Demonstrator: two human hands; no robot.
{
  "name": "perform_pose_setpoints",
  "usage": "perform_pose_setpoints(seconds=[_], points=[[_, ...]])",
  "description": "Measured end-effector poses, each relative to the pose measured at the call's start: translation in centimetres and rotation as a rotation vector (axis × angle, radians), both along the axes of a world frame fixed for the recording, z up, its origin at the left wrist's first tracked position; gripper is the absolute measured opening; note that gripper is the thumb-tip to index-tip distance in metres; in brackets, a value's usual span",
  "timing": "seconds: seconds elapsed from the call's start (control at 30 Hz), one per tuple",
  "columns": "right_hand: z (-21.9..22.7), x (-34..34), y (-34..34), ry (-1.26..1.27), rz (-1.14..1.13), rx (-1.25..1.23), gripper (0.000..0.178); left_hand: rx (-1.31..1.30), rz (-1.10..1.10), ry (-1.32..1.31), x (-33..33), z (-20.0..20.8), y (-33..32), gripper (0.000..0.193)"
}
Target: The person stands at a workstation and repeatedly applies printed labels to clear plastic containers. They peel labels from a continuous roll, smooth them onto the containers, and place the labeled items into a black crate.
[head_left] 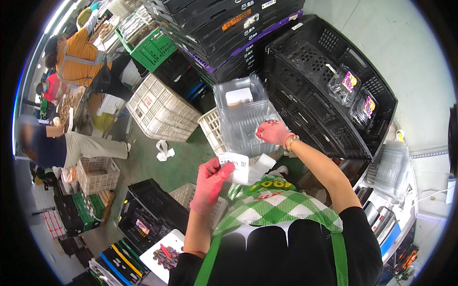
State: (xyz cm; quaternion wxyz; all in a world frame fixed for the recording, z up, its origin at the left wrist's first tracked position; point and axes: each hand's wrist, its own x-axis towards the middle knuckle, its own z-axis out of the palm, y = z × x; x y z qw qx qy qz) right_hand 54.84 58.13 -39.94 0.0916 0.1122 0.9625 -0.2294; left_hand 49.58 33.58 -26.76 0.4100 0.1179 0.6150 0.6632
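Here's the white label sheet (pixel 236 164), pinched between thumb and fingers of the pink-gloved left hand (pixel 209 183), facing up at that hand's right. Beyond and to the right, the right hand (pixel 273 132) is curled at the clear plastic containers (pixel 245 121), which spread to its left; whether it grips one, can't tell. Farther right of that hand, two packed boxes (pixel 342 86) sit in a black crate (pixel 324 123). Out beyond the left hand, leftward, stands a cream crate (pixel 162 109); nearer the body, dark round fruit (pixel 164 257).
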Motion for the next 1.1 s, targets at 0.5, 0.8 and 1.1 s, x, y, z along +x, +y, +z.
perform_pose_setpoints(seconds=[0.5,0.8,1.1], points=[[24.6,7.5,7.5,0.316,-0.604,-0.533,0.022,0.241,-0.101,0.214,1.3,3.4,10.6,0.011],[24.3,13.1,7.1,0.264,-0.713,-0.596,0.021,0.147,-0.267,0.241,3.9,2.5,13.4,0.013],[24.4,17.2,4.8,0.509,-0.894,-0.689,0.019,-0.014,-0.425,0.973,4.9,1.3,13.9,0.012]])
